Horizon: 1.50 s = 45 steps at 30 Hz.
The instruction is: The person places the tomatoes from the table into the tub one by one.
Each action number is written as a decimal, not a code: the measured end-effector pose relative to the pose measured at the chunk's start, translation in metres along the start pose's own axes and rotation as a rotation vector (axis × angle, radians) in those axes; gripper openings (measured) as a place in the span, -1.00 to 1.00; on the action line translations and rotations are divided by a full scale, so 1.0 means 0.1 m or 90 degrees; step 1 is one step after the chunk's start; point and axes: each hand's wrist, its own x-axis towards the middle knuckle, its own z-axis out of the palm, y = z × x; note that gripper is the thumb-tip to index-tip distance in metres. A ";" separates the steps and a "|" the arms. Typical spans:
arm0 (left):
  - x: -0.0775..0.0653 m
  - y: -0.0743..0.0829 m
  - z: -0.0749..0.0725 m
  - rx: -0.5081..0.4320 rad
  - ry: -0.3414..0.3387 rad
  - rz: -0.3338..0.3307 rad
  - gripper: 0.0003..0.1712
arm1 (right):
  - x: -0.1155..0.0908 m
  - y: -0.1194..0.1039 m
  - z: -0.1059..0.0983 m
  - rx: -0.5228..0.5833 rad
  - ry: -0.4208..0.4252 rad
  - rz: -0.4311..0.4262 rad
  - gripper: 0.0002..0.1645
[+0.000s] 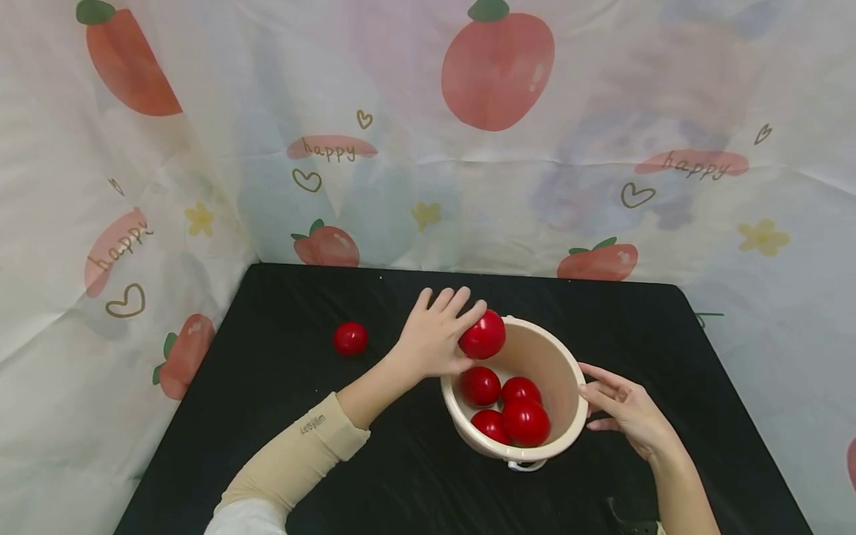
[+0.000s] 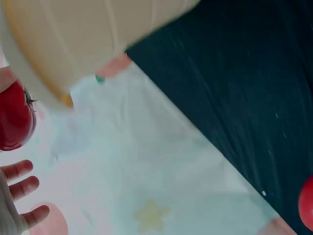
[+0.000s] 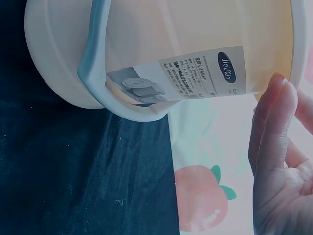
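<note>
My left hand (image 1: 438,334) grips a red tomato (image 1: 483,334) over the left rim of a cream bucket (image 1: 548,349), its other fingers spread. In the left wrist view the held tomato (image 2: 15,117) shows a green stem end beside the bucket wall (image 2: 98,29). Several tomatoes (image 1: 526,422) lie in the bucket. On the right side, my right hand (image 1: 625,409) touches the rim with nearly straight fingers; the right wrist view shows the fingertips (image 3: 281,93) at the rim. One more tomato (image 1: 351,339) lies on the black table, left of my left hand.
A pale handle (image 3: 134,110) hangs by a printed label (image 3: 205,73) on the bucket's side. The black table (image 1: 281,371) meets a fruit-patterned curtain (image 1: 401,111) at the back and left. A dark strap-like object (image 1: 631,524) shows at the bottom, near the right forearm.
</note>
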 end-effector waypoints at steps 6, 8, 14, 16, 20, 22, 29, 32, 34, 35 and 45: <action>0.11 0.27 0.09 0.024 -0.056 0.070 -0.03 | 0.01 0.00 0.00 -0.007 0.000 -0.005 -0.23; 0.13 0.34 0.13 0.032 -0.079 0.089 -0.01 | 0.01 0.01 0.01 -0.006 -0.001 -0.007 -0.23; 0.15 0.53 0.29 0.049 -0.126 0.141 -0.02 | 0.01 0.01 0.01 -0.004 -0.003 -0.006 -0.23; 0.16 0.58 0.32 0.060 -0.127 0.158 -0.04 | 0.01 0.00 0.01 -0.007 -0.003 -0.004 -0.23; 0.18 0.64 0.38 0.095 -0.118 0.180 -0.06 | 0.01 0.00 0.01 -0.011 -0.003 -0.005 -0.23; 0.21 0.66 0.40 0.109 -0.120 0.184 -0.06 | 0.01 0.00 0.01 -0.011 -0.005 -0.006 -0.23; 0.29 0.70 0.50 0.157 -0.162 0.190 -0.04 | 0.00 0.00 0.01 -0.010 -0.006 -0.006 -0.23; 0.31 0.73 0.53 0.198 -0.190 0.195 -0.02 | 0.00 0.00 0.01 -0.007 -0.005 -0.006 -0.23; 0.33 0.74 0.54 0.229 -0.212 0.198 -0.01 | 0.00 0.00 0.01 -0.006 -0.004 -0.005 -0.23; 0.33 0.75 0.54 0.243 -0.222 0.199 0.00 | 0.00 0.00 0.01 -0.004 -0.003 -0.004 -0.22; 0.34 0.77 0.54 0.278 -0.259 0.194 0.02 | 0.00 0.00 0.01 -0.001 -0.003 -0.005 -0.22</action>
